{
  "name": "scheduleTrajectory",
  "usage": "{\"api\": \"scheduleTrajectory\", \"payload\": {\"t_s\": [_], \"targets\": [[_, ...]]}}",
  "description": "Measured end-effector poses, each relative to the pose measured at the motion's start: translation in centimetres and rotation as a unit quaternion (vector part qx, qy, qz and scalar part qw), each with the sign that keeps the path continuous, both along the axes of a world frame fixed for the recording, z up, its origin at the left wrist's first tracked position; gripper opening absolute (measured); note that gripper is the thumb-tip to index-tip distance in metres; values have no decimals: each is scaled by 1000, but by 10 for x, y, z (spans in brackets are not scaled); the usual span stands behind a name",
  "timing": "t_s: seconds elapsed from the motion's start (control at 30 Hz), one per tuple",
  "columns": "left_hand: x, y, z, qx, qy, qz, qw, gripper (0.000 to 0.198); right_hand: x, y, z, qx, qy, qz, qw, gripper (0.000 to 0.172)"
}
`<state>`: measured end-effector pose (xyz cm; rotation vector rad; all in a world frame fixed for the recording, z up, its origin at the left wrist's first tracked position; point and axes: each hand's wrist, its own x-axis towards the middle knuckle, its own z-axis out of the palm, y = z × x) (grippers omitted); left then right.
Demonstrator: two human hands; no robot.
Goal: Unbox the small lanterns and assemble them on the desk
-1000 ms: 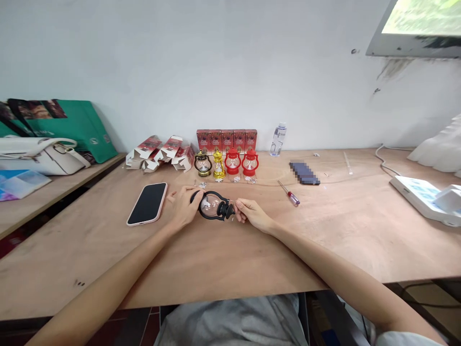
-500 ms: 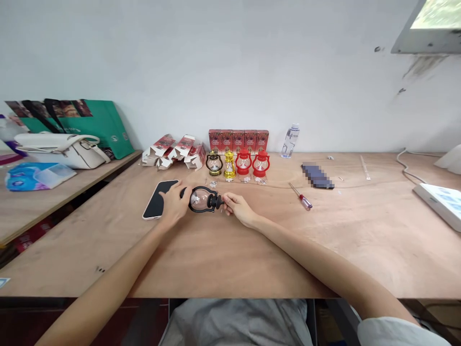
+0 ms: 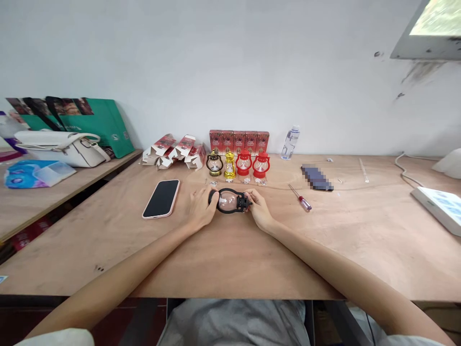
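Observation:
A small black lantern with a clear globe lies sideways between my two hands, just above or on the wooden table. My left hand is closed round its base end, the thumb on the near top side. At the other end, the fingers of my right hand pinch the black cap. Behind it stand a bronze lantern, a gold lantern and two red ones, the left red lantern and the right red lantern. Small loose parts lie in front of these.
A phone lies left of my hands; a screwdriver and a dark pixelated object lie to the right. Red boxes line the wall beside opened boxes and a water bottle. A white device sits far right.
Both hands have shifted to the right with the black lantern between them. My left hand has come away from the phone, which now shows fully.

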<state>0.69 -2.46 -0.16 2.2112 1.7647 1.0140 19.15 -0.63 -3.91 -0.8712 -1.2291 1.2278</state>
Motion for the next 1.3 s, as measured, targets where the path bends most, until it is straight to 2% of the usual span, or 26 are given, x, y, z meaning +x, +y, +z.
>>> {"api": "scheduleTrajectory", "payload": {"t_s": [0.07,0.17,0.3,0.4,0.5,0.7,0.8,0.87,0.97,1.1,1.3], "targets": [[0,0,5,10,57,22,998,32,5,-1,0,17,-17,-6,1000,39],[-10,0,14,7,111,102,988,33,3,-1,-1,44,-93,3,995,36],[-28,5,18,-91,108,202,969,42,-13,8,-2,45,-174,10,984,32],[-35,7,16,-132,99,220,961,46,-25,17,-3,39,-177,7,983,31],[-36,7,15,-93,93,223,966,44,-30,22,-4,43,-165,3,985,33],[-37,8,14,-108,70,205,970,43,-28,22,-4,38,-128,10,991,39],[-37,7,12,-35,69,202,976,37,-26,22,-3,33,-88,26,995,41],[-34,6,9,13,49,169,984,33,-25,21,-2,29,-44,42,998,42],[-25,7,0,34,-59,79,995,27,-20,19,0,10,29,52,998,42],[-7,13,-14,-18,-222,20,975,26,-13,15,2,-8,63,26,998,43],[8,31,-28,-55,-281,-9,958,33,-6,11,2,12,42,-42,998,45]]}}
